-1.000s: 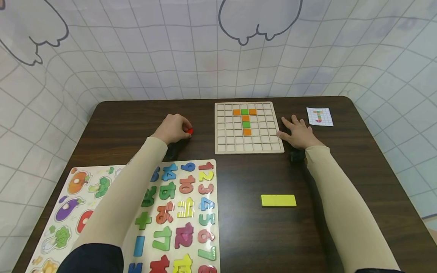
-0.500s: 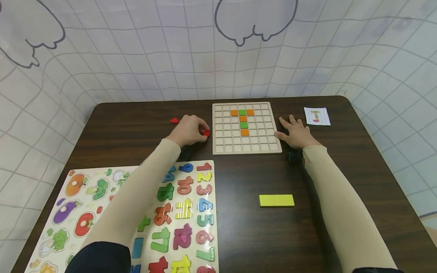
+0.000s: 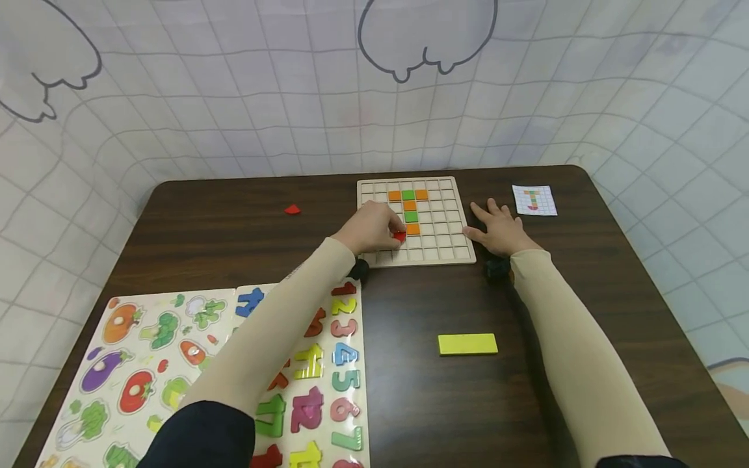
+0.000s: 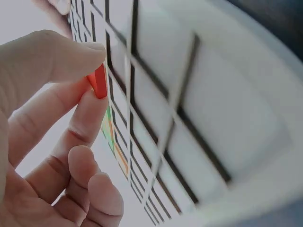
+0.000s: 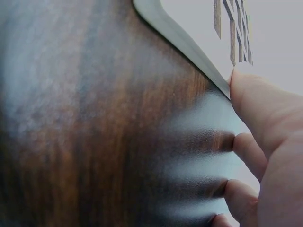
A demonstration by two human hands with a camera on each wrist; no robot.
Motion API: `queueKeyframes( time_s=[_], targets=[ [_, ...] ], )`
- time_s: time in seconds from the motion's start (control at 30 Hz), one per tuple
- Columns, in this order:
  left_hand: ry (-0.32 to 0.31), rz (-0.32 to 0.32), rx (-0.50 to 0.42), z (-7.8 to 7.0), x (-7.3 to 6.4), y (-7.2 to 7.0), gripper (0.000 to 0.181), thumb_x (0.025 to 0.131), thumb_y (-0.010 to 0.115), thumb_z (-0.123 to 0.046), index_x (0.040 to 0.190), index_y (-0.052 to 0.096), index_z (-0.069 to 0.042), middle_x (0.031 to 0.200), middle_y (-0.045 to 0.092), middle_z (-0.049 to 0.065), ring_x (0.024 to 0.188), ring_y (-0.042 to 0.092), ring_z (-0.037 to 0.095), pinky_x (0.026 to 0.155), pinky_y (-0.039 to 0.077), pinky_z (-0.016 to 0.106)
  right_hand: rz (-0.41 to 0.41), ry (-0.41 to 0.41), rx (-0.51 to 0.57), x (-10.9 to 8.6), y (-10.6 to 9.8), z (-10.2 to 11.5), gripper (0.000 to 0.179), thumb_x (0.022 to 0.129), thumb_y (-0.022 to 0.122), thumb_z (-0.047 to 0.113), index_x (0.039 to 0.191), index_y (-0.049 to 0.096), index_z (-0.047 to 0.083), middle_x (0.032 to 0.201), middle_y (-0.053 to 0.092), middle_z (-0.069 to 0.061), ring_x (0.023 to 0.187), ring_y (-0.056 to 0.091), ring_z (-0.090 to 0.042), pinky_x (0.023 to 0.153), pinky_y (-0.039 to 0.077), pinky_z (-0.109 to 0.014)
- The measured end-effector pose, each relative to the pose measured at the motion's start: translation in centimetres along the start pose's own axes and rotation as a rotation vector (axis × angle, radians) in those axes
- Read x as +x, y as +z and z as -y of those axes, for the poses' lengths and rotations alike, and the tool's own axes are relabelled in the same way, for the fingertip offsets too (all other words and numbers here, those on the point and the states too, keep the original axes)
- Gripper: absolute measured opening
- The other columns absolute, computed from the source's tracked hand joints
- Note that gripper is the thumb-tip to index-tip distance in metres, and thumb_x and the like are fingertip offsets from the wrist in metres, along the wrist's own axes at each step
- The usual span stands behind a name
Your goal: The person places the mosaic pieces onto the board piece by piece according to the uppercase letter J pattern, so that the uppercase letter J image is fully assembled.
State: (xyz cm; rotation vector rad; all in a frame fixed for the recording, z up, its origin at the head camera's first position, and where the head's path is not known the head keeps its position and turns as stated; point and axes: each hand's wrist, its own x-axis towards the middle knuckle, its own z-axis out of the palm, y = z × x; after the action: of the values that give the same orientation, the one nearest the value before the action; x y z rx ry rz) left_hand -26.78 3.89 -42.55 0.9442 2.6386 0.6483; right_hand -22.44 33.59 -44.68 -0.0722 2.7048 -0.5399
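My left hand (image 3: 370, 229) pinches a small red tile (image 4: 100, 84) between thumb and fingers, over the lower left part of a pale wooden grid board (image 3: 441, 257). Several orange and green square tiles (image 3: 411, 216) form a T shape in the board's cells. My right hand (image 3: 502, 229) rests with fingers spread on the table beside the board, its thumb touching the board's right edge; the right wrist view shows that thumb (image 5: 251, 90) at the rim. A second red tile (image 3: 292, 209) lies on the table left of the board.
A pattern card (image 3: 535, 200) showing a coloured J-like figure lies at the far right. A yellow rectangular block (image 3: 467, 344) is on the dark table (image 3: 421, 403) in front. Puzzle boards with vegetables (image 3: 125, 354) and raised numbers (image 3: 345, 354) cover the left side, partly under my left arm.
My left hand has carried the red tile rightward from the table to over the board, leaving the second red tile in view behind it. My right hand stays at the board's edge.
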Motion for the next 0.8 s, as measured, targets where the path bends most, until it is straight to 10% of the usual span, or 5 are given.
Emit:
queueKeyframes(
  time_s=[0.8],
  targets=[
    [0.02, -0.005, 0.002, -0.3, 0.1, 0.2, 0.025, 0.092, 0.073, -0.012, 0.115, 0.081, -0.011, 0.117, 0.079, 0.004, 0.111, 0.069, 0.021, 0.097, 0.057, 0.036, 0.003, -0.017, -0.008, 0.6, -0.3, 0.9, 0.077, 0.11, 0.041, 0.049, 0.168, 0.008, 0.011, 0.171, -0.01, -0.03, 0.155, -0.009, -0.061, 0.121, -0.001, -0.08]
  ],
)
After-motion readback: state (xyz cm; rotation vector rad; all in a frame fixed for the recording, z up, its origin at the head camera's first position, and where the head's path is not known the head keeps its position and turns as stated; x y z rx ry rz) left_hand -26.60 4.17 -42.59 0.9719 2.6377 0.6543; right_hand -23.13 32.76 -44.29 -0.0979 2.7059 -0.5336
